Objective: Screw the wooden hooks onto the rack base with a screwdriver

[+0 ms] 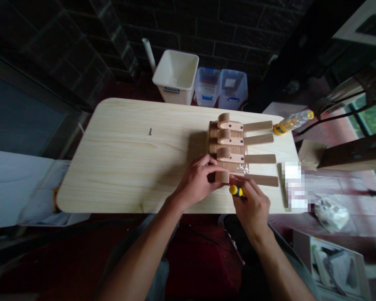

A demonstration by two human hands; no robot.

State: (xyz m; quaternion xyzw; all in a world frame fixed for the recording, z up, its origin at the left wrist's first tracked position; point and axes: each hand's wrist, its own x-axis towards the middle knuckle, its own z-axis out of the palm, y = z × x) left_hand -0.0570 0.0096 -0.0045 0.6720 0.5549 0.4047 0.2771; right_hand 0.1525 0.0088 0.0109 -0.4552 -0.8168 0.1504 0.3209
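My right hand point(251, 201) is closed around a screwdriver with a yellow and black handle point(236, 191). Its tip end is hidden, close to the nearest of several hook-shaped wooden pieces with flat handles. My left hand point(202, 177) pinches the curved end of that nearest wooden piece point(222, 177) between thumb and fingers. The other wooden pieces point(233, 158) lie in a row beyond it, each with two dark holes or screws on its side. They rest across a brown box point(213, 136), partly wrapped in clear plastic.
A small dark screw point(150, 131) lies on the pale wooden table point(119, 167). At the far right corner lies a clear bottle with a yellow cap and base point(294, 122). A white bin point(175, 77) and two clear plastic boxes point(233, 90) stand behind the table.
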